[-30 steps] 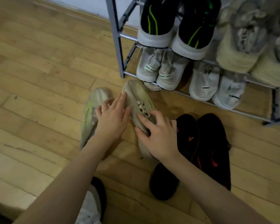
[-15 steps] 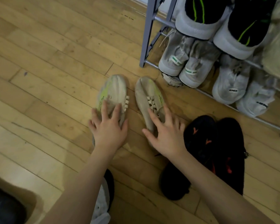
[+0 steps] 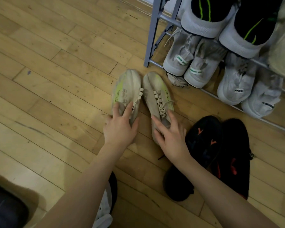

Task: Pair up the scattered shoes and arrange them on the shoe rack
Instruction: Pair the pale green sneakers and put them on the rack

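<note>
Two beige sneakers with yellow-green stripes stand side by side on the wooden floor, toes toward the shoe rack (image 3: 149, 38). My left hand (image 3: 120, 127) grips the heel end of the left beige sneaker (image 3: 127, 88). My right hand (image 3: 170, 137) grips the heel end of the right beige sneaker (image 3: 155, 94). A pair of black sneakers with orange marks (image 3: 220, 153) lies on the floor just right of my right hand. The grey metal rack holds several pairs: black-and-white ones (image 3: 202, 22) above, grey-white ones (image 3: 179, 58) on the lowest shelf.
A white-and-black shoe (image 3: 105, 208) lies under my left forearm near the bottom edge. A dark object (image 3: 5, 209) fills the bottom left corner. Bare wooden floor (image 3: 48, 79) stretches to the left of the rack.
The left beige sneaker has turned upright and come toe-to-toe beside the right one. Both hands slid back to the heels. The view shifted, so the rack sits further right.
</note>
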Motion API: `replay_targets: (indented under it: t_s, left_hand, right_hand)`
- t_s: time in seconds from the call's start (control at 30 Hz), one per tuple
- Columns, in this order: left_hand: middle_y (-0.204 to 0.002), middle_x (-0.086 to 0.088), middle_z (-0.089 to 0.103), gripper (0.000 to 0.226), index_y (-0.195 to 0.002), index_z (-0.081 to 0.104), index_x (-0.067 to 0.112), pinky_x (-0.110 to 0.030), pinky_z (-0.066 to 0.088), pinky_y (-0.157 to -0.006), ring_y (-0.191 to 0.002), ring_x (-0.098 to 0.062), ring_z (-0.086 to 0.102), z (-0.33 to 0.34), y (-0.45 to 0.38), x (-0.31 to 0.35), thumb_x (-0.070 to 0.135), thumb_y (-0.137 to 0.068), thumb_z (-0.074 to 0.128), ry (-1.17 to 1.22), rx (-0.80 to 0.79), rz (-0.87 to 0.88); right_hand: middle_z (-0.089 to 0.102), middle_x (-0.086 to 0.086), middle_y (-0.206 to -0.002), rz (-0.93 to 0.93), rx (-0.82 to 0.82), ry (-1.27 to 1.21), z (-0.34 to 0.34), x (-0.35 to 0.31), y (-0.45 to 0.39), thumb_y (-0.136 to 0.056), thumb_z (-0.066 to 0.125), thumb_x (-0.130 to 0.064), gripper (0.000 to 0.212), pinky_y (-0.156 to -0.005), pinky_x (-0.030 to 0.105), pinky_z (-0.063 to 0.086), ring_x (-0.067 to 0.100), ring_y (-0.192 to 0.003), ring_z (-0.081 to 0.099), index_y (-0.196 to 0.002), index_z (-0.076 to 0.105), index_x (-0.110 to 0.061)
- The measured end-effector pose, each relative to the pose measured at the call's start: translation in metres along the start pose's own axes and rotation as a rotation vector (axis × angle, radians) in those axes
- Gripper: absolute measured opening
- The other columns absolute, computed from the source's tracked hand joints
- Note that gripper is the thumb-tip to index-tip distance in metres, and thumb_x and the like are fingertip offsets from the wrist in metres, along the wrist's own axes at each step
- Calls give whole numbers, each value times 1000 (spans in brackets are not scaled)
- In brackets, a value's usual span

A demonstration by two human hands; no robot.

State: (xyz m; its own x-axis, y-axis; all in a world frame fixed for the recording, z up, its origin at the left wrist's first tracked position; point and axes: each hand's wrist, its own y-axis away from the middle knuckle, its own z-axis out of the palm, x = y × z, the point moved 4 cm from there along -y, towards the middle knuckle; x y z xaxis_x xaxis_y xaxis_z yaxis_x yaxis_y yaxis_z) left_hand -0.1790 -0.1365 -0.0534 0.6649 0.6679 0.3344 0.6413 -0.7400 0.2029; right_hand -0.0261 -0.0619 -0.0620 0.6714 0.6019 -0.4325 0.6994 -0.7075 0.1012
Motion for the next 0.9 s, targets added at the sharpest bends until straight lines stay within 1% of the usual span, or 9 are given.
replay_targets:
  t_s: [0.1,0.17,0.27,0.43,0.53,0.6,0.73,0.8,0.9]
  left_hand:
    - [-152,-8,17,63,-143,17,44,-53,41,-94,-128,-44,31,3,12,-2,55,-88,44,61,-8,99]
    - [-153,-11,14,69,-143,15,46,-58,37,-97,-132,-46,25,7,28,-7,58,-84,48,12,6,163]
    - [-151,-16,21,71,-143,22,44,-61,42,-87,-124,-53,33,13,38,-9,56,-80,55,-110,27,219]
    - [-143,-19,37,52,-131,48,32,-55,52,-68,-102,-54,47,12,32,-4,43,-80,59,-158,41,224]
    - [-135,-17,47,47,-122,56,27,-45,52,-51,-92,-47,53,9,29,-6,40,-78,63,-138,46,226]
    - [-126,-15,53,42,-118,60,25,-43,53,-46,-90,-45,54,3,27,-7,38,-77,63,-74,75,220]
    - [-120,-9,56,36,-116,63,24,-41,52,-47,-93,-39,55,-15,25,2,36,-82,57,37,176,168]
    - [-119,-6,57,36,-117,63,25,-40,51,-48,-92,-38,55,-28,25,6,37,-85,52,51,237,166]
    - [-119,-5,57,35,-116,63,26,-41,52,-48,-94,-40,54,-53,28,8,38,-85,53,55,328,150]
  right_hand:
    - [21,12,-151,20,13,59,1,1,-4,-95,47,-34,44,-90,55,38,43,-115,41,-138,38,-40]
    - [17,12,-153,0,-9,80,2,1,-4,-95,45,-37,46,-90,58,39,43,-118,38,-140,34,-43]
    - [11,11,-155,-28,-44,88,2,2,-2,-94,45,-43,46,-94,58,38,43,-123,32,-139,35,-44]
    - [1,9,-156,-79,-104,124,0,9,-2,-89,52,-49,56,-100,55,34,42,-127,27,-140,32,-43]
    - [7,14,-155,-79,-124,78,2,9,-3,-90,55,-42,53,-103,56,32,45,-125,27,-140,37,-37]
    - [14,17,-153,-87,-113,36,-1,7,-3,-91,55,-36,49,-101,58,34,47,-121,32,-138,42,-31]
    - [32,21,-145,-96,-50,23,-19,-2,-6,-92,38,-40,47,-92,57,41,46,-110,45,-133,51,-21]
    - [35,21,-144,-112,-23,14,-32,-13,-10,-92,36,-40,46,-90,56,42,46,-107,47,-131,53,-20]
    - [39,20,-141,-178,19,33,-56,-32,-18,-92,36,-40,45,-89,53,41,45,-104,48,-128,54,-21]
